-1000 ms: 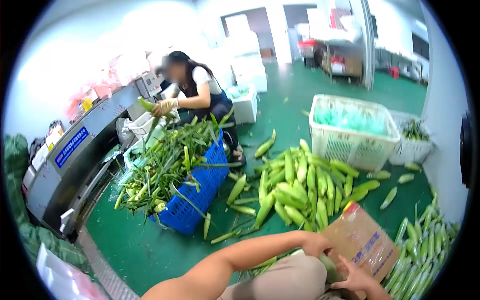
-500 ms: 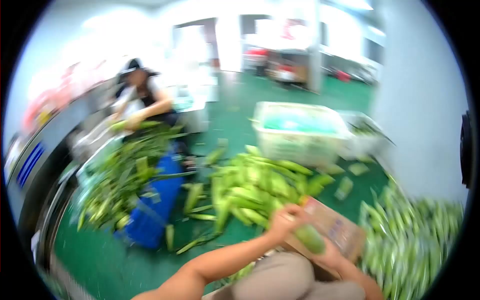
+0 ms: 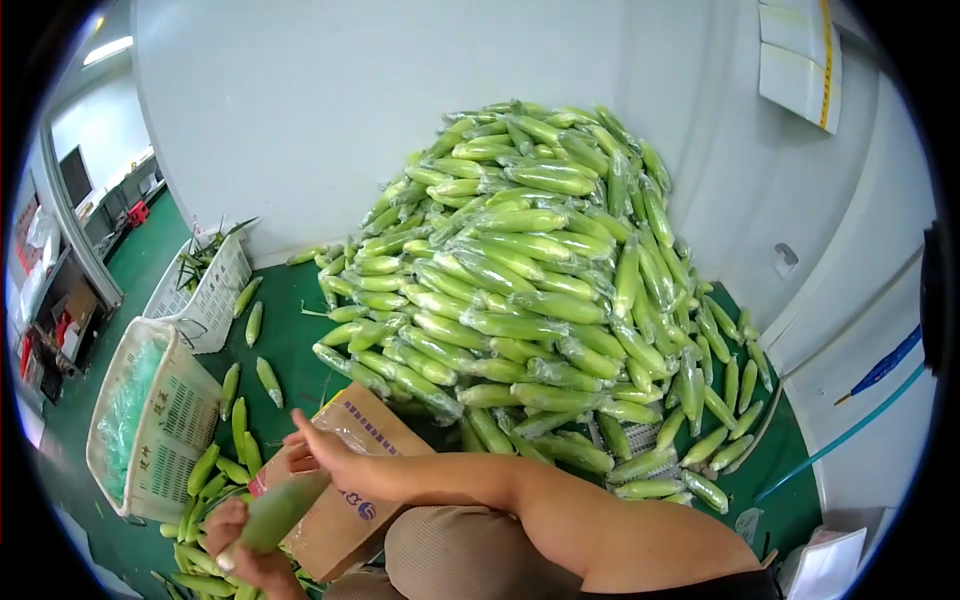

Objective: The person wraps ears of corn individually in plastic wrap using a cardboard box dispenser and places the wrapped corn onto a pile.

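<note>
An ear of corn in its green husk is tilted over a cardboard box in front of my knees. My left hand is wrapped round its lower end, partly blurred. Close to the upper end is my right hand, open, its fingers spread above the box. Whether plastic film covers this ear is too blurred to tell. Several unwrapped ears lie on the floor beyond my left hand.
A large heap of film-wrapped corn rises against the pale wall. At left stand a white crate with green plastic and another crate with leaves. A blue hose hangs at right.
My view has swung right, from the co-worker and unwrapped pile to the wrapped heap. My right hand has come off the ear and opened; my left hand still holds it.
</note>
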A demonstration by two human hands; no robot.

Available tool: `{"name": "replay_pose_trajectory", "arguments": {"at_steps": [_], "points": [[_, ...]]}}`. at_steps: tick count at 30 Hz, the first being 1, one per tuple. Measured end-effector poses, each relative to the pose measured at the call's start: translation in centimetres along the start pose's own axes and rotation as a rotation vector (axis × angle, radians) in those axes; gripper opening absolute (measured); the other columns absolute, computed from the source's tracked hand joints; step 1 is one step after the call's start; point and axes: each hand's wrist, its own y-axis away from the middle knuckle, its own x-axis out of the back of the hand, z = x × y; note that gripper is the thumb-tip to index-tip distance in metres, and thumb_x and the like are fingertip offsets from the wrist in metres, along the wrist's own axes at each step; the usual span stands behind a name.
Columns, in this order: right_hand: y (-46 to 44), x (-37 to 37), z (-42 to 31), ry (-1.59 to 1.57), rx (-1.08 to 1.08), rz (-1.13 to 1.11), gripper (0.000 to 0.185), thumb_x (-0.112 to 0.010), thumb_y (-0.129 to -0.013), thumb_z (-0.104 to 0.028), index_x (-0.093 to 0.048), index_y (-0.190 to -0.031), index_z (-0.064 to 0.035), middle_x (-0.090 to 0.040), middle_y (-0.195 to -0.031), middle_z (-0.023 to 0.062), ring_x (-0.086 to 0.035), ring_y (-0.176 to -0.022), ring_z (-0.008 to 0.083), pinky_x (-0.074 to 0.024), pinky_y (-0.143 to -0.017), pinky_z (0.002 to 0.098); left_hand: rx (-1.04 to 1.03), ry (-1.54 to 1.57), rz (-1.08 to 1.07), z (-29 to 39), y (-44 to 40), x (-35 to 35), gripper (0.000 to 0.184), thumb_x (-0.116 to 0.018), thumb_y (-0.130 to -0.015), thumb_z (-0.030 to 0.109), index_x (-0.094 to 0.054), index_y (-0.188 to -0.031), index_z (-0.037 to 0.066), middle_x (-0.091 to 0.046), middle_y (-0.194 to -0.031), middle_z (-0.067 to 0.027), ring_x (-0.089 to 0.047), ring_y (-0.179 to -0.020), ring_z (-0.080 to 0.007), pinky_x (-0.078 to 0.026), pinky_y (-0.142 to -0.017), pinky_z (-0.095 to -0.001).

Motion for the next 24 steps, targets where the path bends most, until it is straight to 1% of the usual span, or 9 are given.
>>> {"name": "replay_pose_trajectory", "arguments": {"at_steps": [2,6,8,14,18,19,20,21,24], "points": [[-1.1,1.9,0.0,-0.096,-0.108,0.046,0.058,-0.057,-0.098,-0.066,-0.063,-0.107,-0.0093,-0.07,-0.093,0.0079,-0.069,-0.085,0.0188,-0.0557,-0.084,0.0344,-0.102,-0.102,-0.093,0.7,-1.9,-2.9,0.049,-0.071,-0.09,0.049,-0.049,-0.083,0.006,-0.057,-0.086,-0.0117,-0.059,-0.087,-0.0292,-0.048,-0.087,-0.0467],[-0.6,2.0,-0.3,-0.189,0.091,0.021,0.047,-0.062,-0.098,-0.055,-0.064,-0.095,-0.0083,-0.068,-0.088,0.0061,-0.065,-0.077,0.0176,-0.0549,-0.072,0.0344,-0.302,-0.343,-0.542,-2.4,0.6,-4.2,0.034,-0.071,-0.091,0.037,-0.056,-0.089,0.007,-0.066,-0.103,-0.0177,-0.062,-0.104,-0.0354,-0.047,-0.099,-0.0535],[3.0,0.8,-4.6,-0.247,0.14,-0.023,0.045,-0.062,-0.099,-0.053,-0.064,-0.101,-0.0072,-0.066,-0.086,0.0041,-0.063,-0.073,0.0158,-0.0531,-0.068,0.0318,-0.459,-0.523,-1.014,-2.4,0.5,-6.0,0.024,-0.074,-0.089,0.029,-0.064,-0.1,0.01,-0.065,-0.122,-0.017,-0.058,-0.123,-0.0395,-0.041,-0.108,-0.0599],[9.6,3.7,-4.2,-0.189,-0.014,-0.014,0.033,-0.073,-0.095,-0.036,-0.064,-0.108,-0.0077,-0.068,-0.088,0.006,-0.067,-0.074,0.0179,-0.0575,-0.066,0.0336,-0.455,-0.852,-1.056,-3.7,2.3,-6.8,0.044,-0.08,-0.079,0.021,-0.072,-0.122,0.02,-0.054,-0.144,-0.0136,-0.054,-0.132,-0.0363,-0.034,-0.116,-0.0636],[10.8,14.7,-7.7,-0.257,0.103,0.12,0.032,-0.075,-0.093,-0.028,-0.063,-0.111,-0.0053,-0.069,-0.09,0.0098,-0.07,-0.073,0.0218,-0.0603,-0.064,0.0385,0.287,-0.298,-1.027,0.1,3.2,-4.5,0.048,-0.074,-0.093,0.02,-0.062,-0.138,0.007,-0.056,-0.143,-0.0231,-0.052,-0.136,-0.0374,-0.038,-0.116,-0.0527],[13.7,14.2,-10.9,-0.172,0.274,0.368,0.031,-0.075,-0.092,-0.026,-0.062,-0.108,-0.0032,-0.069,-0.091,0.0111,-0.07,-0.073,0.025,-0.06,-0.063,0.0381,-0.169,-0.614,-1.086,-2.7,4.2,-0.7,0.054,-0.073,-0.085,0.04,-0.069,-0.13,0.009,-0.069,-0.129,-0.0202,-0.07,-0.107,-0.0365,-0.055,-0.091,-0.0565],[15.2,14.7,-14.5,-0.172,0.331,0.723,0.031,-0.075,-0.091,-0.024,-0.061,-0.109,-0.0025,-0.069,-0.091,0.0116,-0.07,-0.078,0.0271,-0.0597,-0.065,0.0414,-0.211,-0.668,-1.144,-2.6,5.0,0.6,0.054,-0.073,-0.086,0.039,-0.069,-0.13,0.009,-0.069,-0.129,-0.0201,-0.07,-0.108,-0.0363,-0.054,-0.092,-0.0559],[16.6,19.1,-18.0,-0.239,0.539,0.483,0.031,-0.073,-0.093,-0.024,-0.059,-0.113,-0.0042,-0.068,-0.092,0.0123,-0.068,-0.084,0.027,-0.0588,-0.07,0.0443,-0.1,-0.634,-1.194,-2.5,5.4,0.8,0.053,-0.072,-0.087,0.038,-0.068,-0.131,0.008,-0.069,-0.129,-0.02,-0.069,-0.109,-0.0361,-0.054,-0.093,-0.0554],[19.6,22.4,-37.4,-0.07,1.043,0.634,0.027,-0.067,-0.101,-0.032,-0.06,-0.11,-0.0072,-0.064,-0.096,0.0093,-0.065,-0.085,0.0258,-0.0573,-0.077,0.0402,0.631,-0.408,-1.208,-2.8,5.7,0.2,0.052,-0.072,-0.089,0.035,-0.067,-0.132,0.007,-0.068,-0.129,-0.0197,-0.068,-0.112,-0.0354,-0.052,-0.095,-0.0537]]}}
